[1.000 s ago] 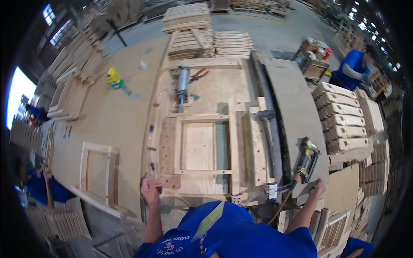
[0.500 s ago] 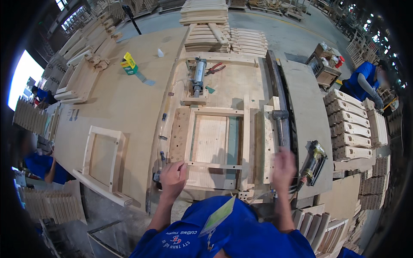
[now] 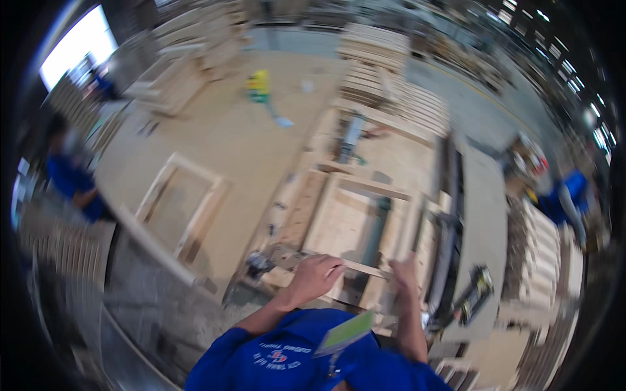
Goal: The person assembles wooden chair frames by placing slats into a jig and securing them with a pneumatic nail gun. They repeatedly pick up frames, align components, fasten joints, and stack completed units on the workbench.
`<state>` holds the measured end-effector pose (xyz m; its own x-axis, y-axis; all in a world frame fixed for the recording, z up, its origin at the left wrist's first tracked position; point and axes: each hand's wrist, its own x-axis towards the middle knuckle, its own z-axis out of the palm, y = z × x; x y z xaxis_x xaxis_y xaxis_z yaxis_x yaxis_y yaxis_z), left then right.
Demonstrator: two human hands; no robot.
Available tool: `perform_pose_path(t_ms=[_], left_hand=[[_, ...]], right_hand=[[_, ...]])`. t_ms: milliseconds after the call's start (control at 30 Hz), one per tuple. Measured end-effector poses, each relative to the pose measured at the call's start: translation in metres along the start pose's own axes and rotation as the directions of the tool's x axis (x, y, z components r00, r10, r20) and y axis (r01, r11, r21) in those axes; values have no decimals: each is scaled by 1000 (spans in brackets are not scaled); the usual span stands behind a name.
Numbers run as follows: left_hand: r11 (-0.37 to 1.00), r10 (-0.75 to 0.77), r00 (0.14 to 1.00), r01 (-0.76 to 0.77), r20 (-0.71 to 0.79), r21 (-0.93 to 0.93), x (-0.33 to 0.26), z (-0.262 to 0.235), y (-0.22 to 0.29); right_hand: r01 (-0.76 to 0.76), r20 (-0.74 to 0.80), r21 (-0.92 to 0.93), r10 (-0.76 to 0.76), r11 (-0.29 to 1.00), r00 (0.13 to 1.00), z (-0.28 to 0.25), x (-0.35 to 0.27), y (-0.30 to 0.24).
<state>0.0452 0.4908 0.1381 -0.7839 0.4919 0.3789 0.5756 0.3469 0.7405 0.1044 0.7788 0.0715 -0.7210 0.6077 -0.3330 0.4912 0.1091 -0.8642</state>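
A pale wooden frame (image 3: 365, 184) lies in a wooden jig on the bench before me, the view smeared by motion. My left hand (image 3: 315, 279) is closed at the left end of the frame's near rail, fingers curled over the wood. At the rail's right end, my right hand (image 3: 405, 279) is closed on the frame too, though blur hides its fingertips. Beyond the frame, a metal air cylinder (image 3: 351, 138) sits in the jig, with red-handled pliers (image 3: 378, 132) beside it. A nail gun (image 3: 475, 294) rests on the board to the right.
Another wooden frame (image 3: 176, 202) lies on the left board. A yellow-green box (image 3: 258, 85) stands farther back. Stacked wooden parts (image 3: 375, 49) rise behind the jig; more slats (image 3: 538, 251) are piled at right. Co-workers in blue (image 3: 68, 176) are at both sides.
My view has turned, so the bench sits tilted. My right hand has come in from the jig's right side to the frame, and my left hand has moved onto the near rail.
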Motion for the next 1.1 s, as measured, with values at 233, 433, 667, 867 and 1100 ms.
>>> perform_pose_path(t_ms=[233, 433, 667, 867, 1100], left_hand=[[972, 47, 890, 63, -454, 224, 2, -107, 5], [791, 37, 501, 514, -864, 332, -73, -218, -10], [701, -17, 601, 577, -799, 419, -118, -246, -8], [653, 491, 672, 137, -554, 745, -61, -327, -7], [899, 404, 462, -41, -789, 436, 31, -415, -5]], right_hand=[[336, 94, 205, -360, 919, 928, -72, -6, -77], [408, 329, 190, -449, 893, 831, 1, -17, -194], [311, 683, 181, -347, 933, 642, 130, -14, -264], [133, 896, 86, -135, 987, 423, 166, -39, -315], [-230, 805, 594, -575, 771, 149, 161, -40, -362]])
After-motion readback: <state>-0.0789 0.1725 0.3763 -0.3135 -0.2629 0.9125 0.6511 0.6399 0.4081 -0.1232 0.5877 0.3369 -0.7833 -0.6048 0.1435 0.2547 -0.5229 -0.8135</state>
